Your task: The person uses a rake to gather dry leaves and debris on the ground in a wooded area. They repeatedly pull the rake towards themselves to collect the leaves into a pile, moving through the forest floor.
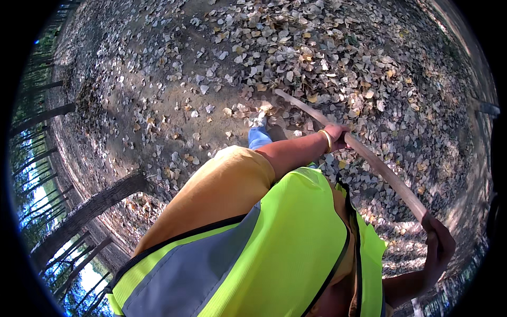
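Note:
A long wooden pole (380, 168) runs aslant from the middle of the view to the lower right. My left hand (337, 138), with a yellow bangle (327, 141) at the wrist, is closed around the pole nearer its far end. My right hand (439, 237) grips it at the lower right, its fingers wrapped over the wood. The pole's far end lies low over dry fallen leaves (313, 75); whether it touches them I cannot tell. What the pole has beyond my right hand is hidden. One blue trouser leg (259, 136) shows below my left forearm.
Fallen leaves lie thickly over the upper right and more thinly on bare soil (178, 101) at the left. A tree trunk (99, 202) stands close by at the lower left, with several thinner trunks behind it. Another trunk (485, 106) stands at the far right.

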A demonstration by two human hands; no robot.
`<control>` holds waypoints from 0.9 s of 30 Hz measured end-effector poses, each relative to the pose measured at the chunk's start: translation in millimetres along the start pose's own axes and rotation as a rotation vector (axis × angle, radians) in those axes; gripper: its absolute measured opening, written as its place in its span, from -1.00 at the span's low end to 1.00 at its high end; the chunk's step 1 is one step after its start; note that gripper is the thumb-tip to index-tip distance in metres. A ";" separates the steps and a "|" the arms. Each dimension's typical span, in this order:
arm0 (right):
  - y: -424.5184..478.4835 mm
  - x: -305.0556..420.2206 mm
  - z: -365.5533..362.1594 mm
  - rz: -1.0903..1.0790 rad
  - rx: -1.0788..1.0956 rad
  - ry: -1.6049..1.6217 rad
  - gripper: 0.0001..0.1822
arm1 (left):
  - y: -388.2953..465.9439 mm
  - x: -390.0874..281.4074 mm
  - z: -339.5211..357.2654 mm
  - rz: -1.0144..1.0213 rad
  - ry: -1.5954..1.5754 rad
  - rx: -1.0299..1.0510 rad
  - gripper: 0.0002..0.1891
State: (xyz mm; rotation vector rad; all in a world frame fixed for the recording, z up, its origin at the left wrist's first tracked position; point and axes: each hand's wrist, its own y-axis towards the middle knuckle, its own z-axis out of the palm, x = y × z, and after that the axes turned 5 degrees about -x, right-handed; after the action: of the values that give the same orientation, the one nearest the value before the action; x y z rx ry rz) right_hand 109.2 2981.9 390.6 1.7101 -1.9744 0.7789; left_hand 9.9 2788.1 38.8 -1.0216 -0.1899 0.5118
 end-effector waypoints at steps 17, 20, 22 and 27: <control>-43.0 -78.2 -117.5 -0.466 -0.194 -0.180 -0.72 | -54.6 44.5 113.8 0.041 -0.209 -0.064 -0.90; 0.4 -96.2 -62.0 -0.073 -0.192 0.100 -0.74 | -48.5 32.5 57.1 0.093 -0.257 -0.158 -0.90; 36.4 -90.3 0.0 0.096 -0.032 0.273 -0.78 | -26.1 24.4 1.6 0.146 -0.239 -0.320 -0.90; 58.7 -73.9 125.5 0.080 0.415 0.300 -0.75 | 6.5 7.1 -121.2 0.046 -0.154 -0.575 -0.85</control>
State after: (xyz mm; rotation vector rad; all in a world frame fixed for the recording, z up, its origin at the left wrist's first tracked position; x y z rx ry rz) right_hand 69.6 2961.4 240.0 1.6105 -1.7679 1.4651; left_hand 60.5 2701.6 -30.1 -1.5490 -0.4699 0.5940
